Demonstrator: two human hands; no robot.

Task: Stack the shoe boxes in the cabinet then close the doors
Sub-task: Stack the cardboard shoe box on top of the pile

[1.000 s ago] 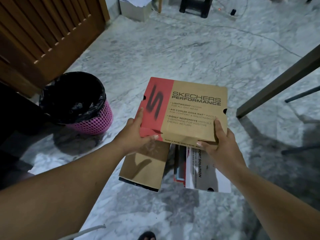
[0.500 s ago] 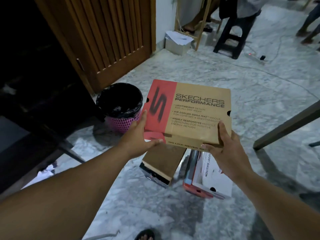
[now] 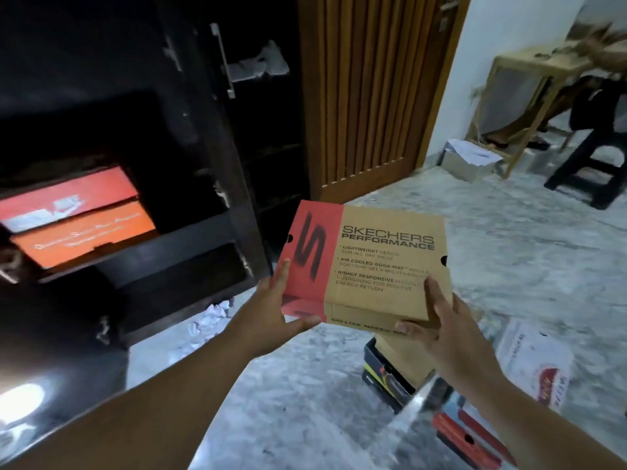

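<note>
I hold a brown and red Skechers shoe box (image 3: 380, 262) flat in front of me. My left hand (image 3: 274, 310) grips its red left end and my right hand (image 3: 437, 320) grips its near right corner. The dark cabinet (image 3: 190, 232) stands open to the left, with two orange shoe boxes (image 3: 78, 218) stacked on a shelf inside. More shoe boxes lie on the floor under my right arm: a brown and black one (image 3: 390, 371), a red one (image 3: 464, 439) and a white one (image 3: 532, 357).
A wooden slatted door (image 3: 366, 89) stands behind the cabinet. A black stool (image 3: 590, 161), a wooden table (image 3: 529, 72) and a small box of papers (image 3: 468, 161) are at the far right. Crumpled paper (image 3: 210, 317) lies by the cabinet's foot on the marble floor.
My view has turned left and up, bringing the open cabinet and its orange boxes into sight. The pink bin has left the view. Both hands still carry the Skechers box.
</note>
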